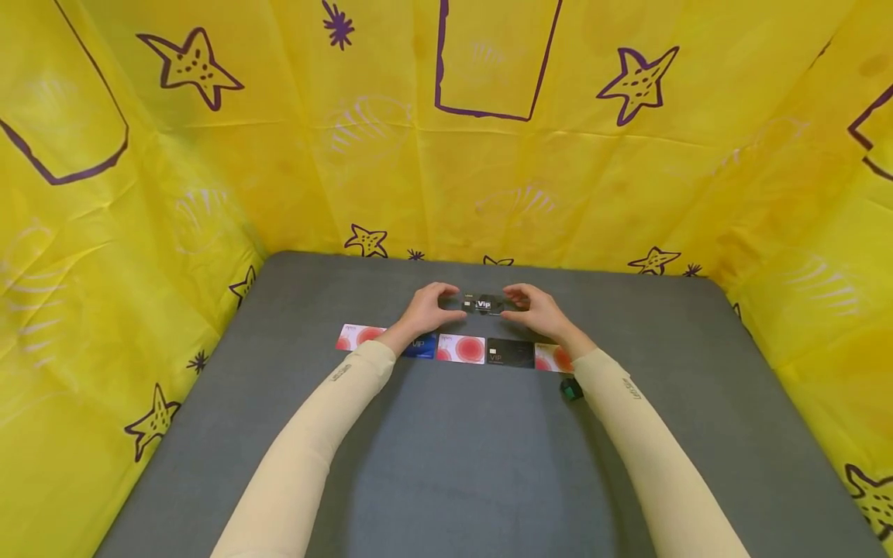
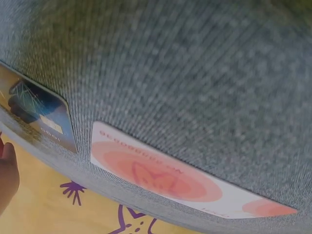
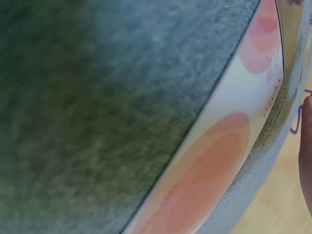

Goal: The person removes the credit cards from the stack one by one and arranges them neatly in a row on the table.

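Note:
A black card (image 1: 483, 304) marked "Vip" lies between the two hands in the head view. My left hand (image 1: 431, 307) holds its left end, thumb at the near edge and curved fingers at the far edge. On the opposite end, my right hand (image 1: 539, 308) holds it in the same way. Nearer to me runs a row of cards: white-and-red ones (image 1: 461, 349), a blue VIP card (image 1: 422, 346) and a black VIP card (image 1: 511, 353). Forearms overlap parts of this row. Only slivers of the left hand (image 2: 7, 173) and right hand (image 3: 306, 151) show in the wrist views.
A small dark green object (image 1: 571, 388) sits beside the right forearm, below the row's right end. The grey table (image 1: 446, 465) is bordered by a yellow patterned cloth (image 1: 446, 194) at the back and sides.

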Available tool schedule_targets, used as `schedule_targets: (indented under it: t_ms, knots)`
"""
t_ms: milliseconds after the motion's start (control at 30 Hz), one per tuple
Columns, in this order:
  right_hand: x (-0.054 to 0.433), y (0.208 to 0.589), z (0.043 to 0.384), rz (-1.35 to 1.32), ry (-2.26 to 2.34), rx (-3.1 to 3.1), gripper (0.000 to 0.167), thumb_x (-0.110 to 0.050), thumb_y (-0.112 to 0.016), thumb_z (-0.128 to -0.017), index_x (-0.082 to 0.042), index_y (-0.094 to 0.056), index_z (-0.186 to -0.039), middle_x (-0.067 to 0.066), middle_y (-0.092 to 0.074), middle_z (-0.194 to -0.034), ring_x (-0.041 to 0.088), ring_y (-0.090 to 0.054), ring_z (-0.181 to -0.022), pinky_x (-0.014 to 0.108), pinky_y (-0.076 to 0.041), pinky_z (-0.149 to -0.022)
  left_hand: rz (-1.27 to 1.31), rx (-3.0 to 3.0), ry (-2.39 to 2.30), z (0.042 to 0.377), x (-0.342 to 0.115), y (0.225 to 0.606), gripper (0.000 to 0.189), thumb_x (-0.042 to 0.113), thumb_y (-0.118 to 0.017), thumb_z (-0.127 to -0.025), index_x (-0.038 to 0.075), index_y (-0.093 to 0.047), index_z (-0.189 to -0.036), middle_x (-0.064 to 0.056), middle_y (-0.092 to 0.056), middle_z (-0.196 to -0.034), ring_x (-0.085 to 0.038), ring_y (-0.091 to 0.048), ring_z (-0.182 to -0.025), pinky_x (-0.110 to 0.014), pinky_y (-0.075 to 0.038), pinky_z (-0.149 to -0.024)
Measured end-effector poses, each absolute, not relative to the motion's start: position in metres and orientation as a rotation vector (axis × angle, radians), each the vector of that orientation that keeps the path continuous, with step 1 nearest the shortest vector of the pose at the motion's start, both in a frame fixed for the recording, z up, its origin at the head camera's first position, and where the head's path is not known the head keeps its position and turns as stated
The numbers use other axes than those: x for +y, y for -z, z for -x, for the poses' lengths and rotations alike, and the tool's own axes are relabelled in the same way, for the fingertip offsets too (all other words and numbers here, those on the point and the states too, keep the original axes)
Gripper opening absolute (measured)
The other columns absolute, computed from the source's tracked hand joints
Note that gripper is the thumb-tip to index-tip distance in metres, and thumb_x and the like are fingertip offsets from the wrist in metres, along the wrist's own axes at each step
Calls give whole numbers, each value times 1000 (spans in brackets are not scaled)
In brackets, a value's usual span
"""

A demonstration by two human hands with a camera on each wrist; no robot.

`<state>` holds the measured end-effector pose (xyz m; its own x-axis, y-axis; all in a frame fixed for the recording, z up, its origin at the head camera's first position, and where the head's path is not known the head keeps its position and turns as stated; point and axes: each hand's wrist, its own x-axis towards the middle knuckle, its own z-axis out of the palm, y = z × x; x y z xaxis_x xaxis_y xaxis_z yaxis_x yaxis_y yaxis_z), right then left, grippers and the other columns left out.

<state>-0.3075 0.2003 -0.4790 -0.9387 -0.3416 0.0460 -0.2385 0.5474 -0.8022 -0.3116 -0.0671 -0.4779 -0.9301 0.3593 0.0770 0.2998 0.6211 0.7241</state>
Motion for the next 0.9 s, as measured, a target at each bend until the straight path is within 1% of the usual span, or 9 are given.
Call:
schedule_targets:
  t_ms: [300, 900]
  knots:
    - [200, 482, 315, 505, 1310, 2672, 53, -14, -76, -85, 2, -55, -131, 18, -58, -127, 32, -53, -114, 44, -41, -102, -559, 2752, -1172, 318, -67, 479, 56, 26, -81, -81, 4, -60, -128, -12, -60, -128, -25, -53, -121, -37, -38, -105]
    - [201, 482, 322, 511, 1193, 2723, 57, -18, -79, -83, 3, -55, -130, 19, -57, -124, 32, -53, -114, 44, -41, -102, -622, 2765, -992, 332, -59, 482, 59, 27, -79, -83, 1, -57, -131, -14, -57, -129, -27, -51, -121, -36, -37, -106]
